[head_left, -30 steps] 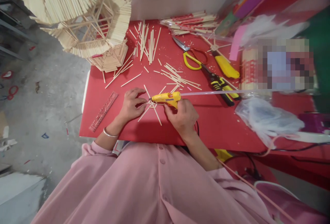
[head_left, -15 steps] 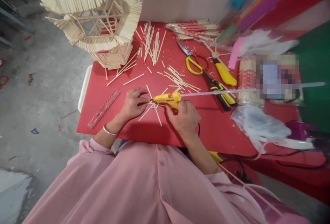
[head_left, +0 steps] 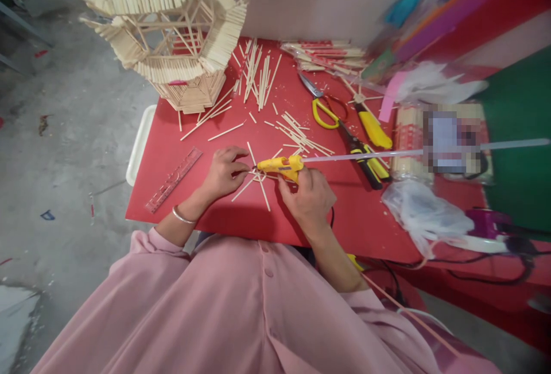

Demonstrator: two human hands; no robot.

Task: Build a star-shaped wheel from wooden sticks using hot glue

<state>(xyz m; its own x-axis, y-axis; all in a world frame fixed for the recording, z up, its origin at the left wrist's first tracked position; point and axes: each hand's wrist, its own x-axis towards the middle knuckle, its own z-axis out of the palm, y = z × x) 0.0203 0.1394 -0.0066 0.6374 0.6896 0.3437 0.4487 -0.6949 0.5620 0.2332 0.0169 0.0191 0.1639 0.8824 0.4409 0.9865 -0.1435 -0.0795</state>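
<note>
On the red table [head_left: 181, 202] my right hand [head_left: 309, 196] is wrapped round a yellow glue gun [head_left: 282, 165], with a long clear glue stick [head_left: 413, 152] running out to the right. The gun's nozzle points left at a small star of crossed wooden sticks [head_left: 256, 179]. My left hand [head_left: 224, 171] has its fingers curled and pinches those sticks beside the nozzle. A metal bangle sits on my left wrist.
A tall model built of wooden sticks [head_left: 172, 30] stands at the table's far left corner. Loose sticks [head_left: 258, 76], yellow-handled scissors [head_left: 322, 111], yellow-and-black cutters [head_left: 365, 156], a red ruler [head_left: 173, 179], stick packets [head_left: 327, 55] and a plastic bag [head_left: 424, 213] lie around.
Both hands have stayed at the stick star with the glue gun. The view has shifted a little, so the table and model sit lower and further right in the frame.
</note>
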